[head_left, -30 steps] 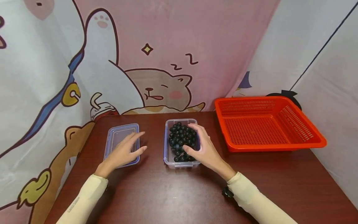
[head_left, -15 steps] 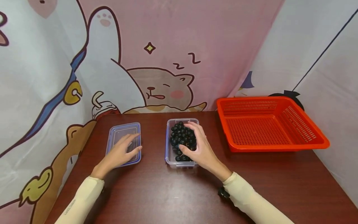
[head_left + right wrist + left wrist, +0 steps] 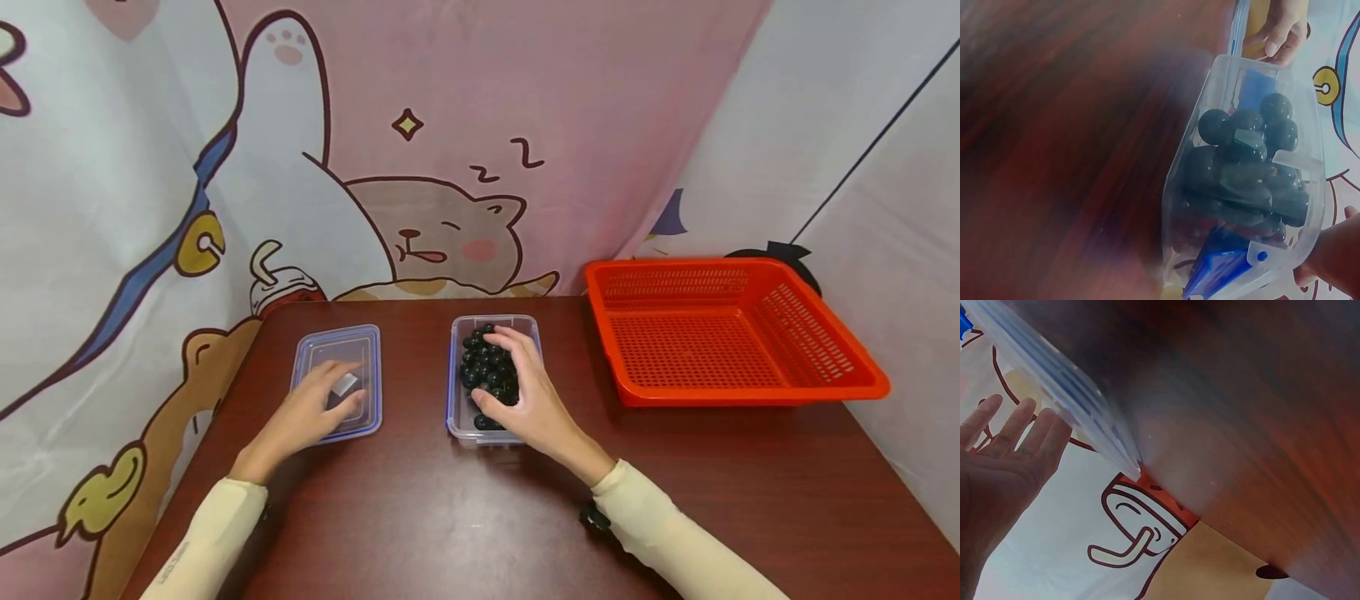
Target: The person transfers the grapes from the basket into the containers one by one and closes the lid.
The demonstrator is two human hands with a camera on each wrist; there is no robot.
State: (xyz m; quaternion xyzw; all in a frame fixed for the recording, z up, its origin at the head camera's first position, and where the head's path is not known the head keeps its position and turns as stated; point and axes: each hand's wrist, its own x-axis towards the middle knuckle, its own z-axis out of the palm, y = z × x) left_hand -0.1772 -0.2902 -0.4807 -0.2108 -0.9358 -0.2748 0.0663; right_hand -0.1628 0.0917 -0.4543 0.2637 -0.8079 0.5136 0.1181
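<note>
Dark grapes (image 3: 480,362), in a bunch, lie in a clear plastic box (image 3: 463,427) at the middle of the table. My right hand (image 3: 534,407) is over the right part of that box, thumb and fingers bent and spread apart above the grapes; whether they touch the fruit I cannot tell. To the left lies a clear lid (image 3: 366,343) with a blue seal. Over it my left hand (image 3: 306,410) hovers with loosely bent, parted fingers, holding nothing. In the left wrist view the fingers (image 3: 1040,430) are close to the lid's edge.
A red perforated plastic basket (image 3: 690,350) stands at the back right of the brown table (image 3: 465,533). Behind the table hangs a cloth with cartoon animals (image 3: 450,242). Bare tabletop separates the lid from the box.
My left hand has drawn back leftward, lower over the lid. My right hand has moved slightly left, further over the grapes. The whole scene shifts a little right with the head.
</note>
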